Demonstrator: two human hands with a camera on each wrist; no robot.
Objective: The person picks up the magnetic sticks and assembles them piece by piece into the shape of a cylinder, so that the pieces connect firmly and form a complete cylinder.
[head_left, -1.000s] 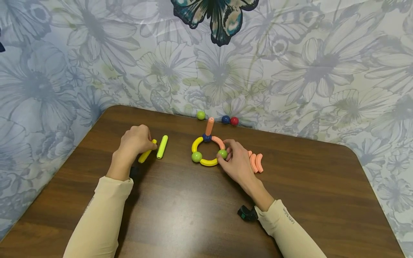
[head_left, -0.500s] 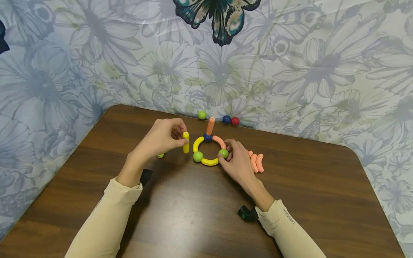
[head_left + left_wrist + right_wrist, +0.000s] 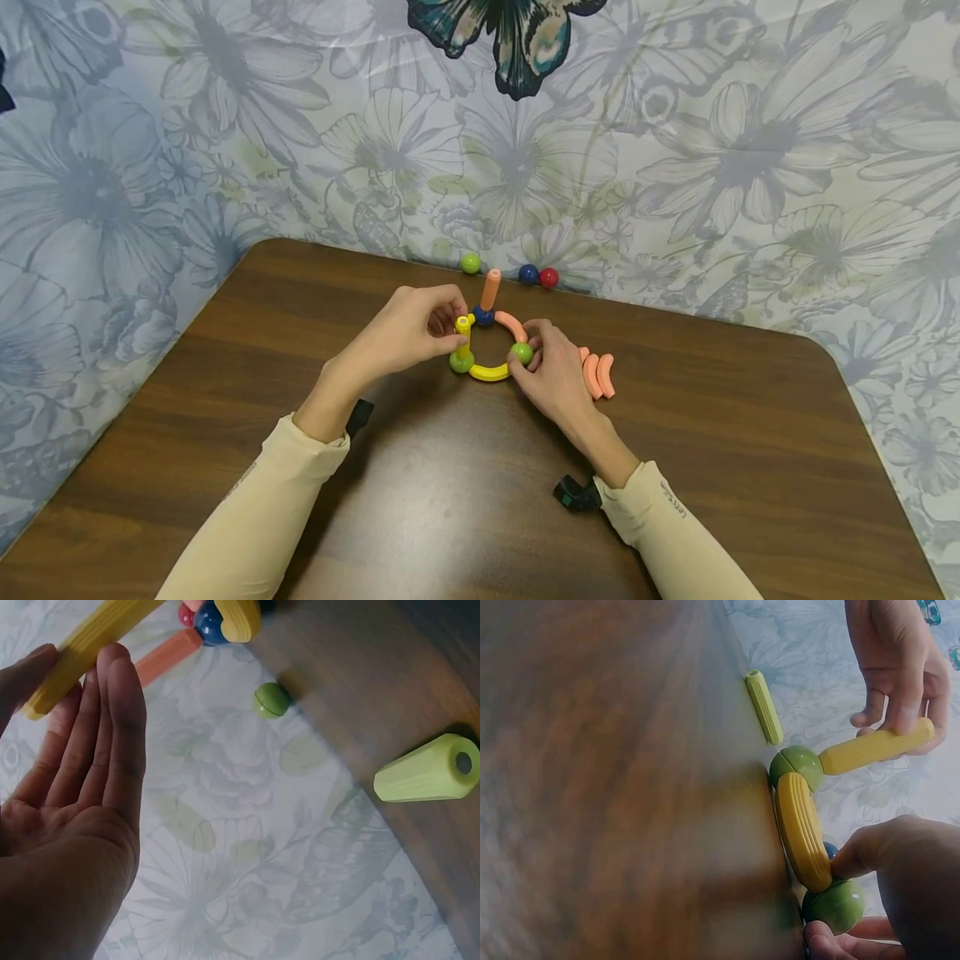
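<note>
The straight, ribbed yellow stick stands near upright at the ring's eight o'clock, its foot apparently touching the ball there. Working left to right, we first find the lime-green straight stick, lying loose on the brown wood-grain surface; our left hand hides it from the head view. That hand clamps the yellow stick between thumb and fingers. Beneath it sits the glossy green ball, joined to a curved yellow bar at six o'clock. At twelve, the dark blue ball carries an upright coral stick. Our right hand grips another glossy green ball at about three. Between three and four o'clock, beyond that hand, lie loose curved coral bars.

If our left hand lets go before the stick is seated, we judge it could tip; its foot sliding over the rounded ball would be the cause. Pressing off-centre might also roll that ball and part a joint, should our right hand not steady the ring.

Half a second ago the yellow stick hung left of the ring, apart from it; now it is over the ball. Our right hand's grip looks unchanged.
</note>
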